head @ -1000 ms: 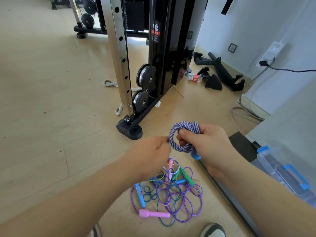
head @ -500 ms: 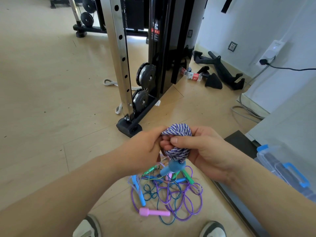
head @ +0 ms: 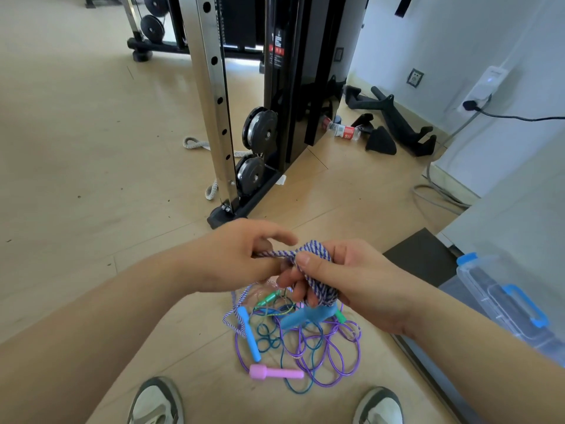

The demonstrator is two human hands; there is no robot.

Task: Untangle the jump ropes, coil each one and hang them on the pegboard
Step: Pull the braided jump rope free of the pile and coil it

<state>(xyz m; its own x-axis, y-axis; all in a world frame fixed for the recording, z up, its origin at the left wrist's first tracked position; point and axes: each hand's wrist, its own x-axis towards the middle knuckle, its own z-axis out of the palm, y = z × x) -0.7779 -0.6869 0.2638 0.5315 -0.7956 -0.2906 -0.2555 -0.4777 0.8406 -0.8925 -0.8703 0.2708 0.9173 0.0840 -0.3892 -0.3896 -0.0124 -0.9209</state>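
Note:
A purple-and-white braided jump rope [head: 318,270] is bunched into a coil that my right hand [head: 345,276] grips, thumb across the front. My left hand [head: 241,255] holds a strand of the same rope and draws it sideways from the coil. One blue handle [head: 308,316] hangs just under my right hand; the other blue handle [head: 249,335] lies on the floor. Below lies a tangle of thin purple rope [head: 330,353], teal rope [head: 269,338], a pink handle [head: 275,373] and green handles [head: 269,298]. No pegboard is in view.
A cable machine with a chrome post [head: 214,102] and black pulleys [head: 260,130] stands ahead. A clear bin with blue latches [head: 507,304] sits at the right beside a dark mat [head: 419,255]. Black attachments [head: 394,123] and a bottle [head: 342,130] lie by the wall. My shoes [head: 156,402] frame the tangle.
The coil went from an open ring to a squeezed bundle in my right hand. My left hand has drawn a strand out to the left, and the blue handle now hangs lower.

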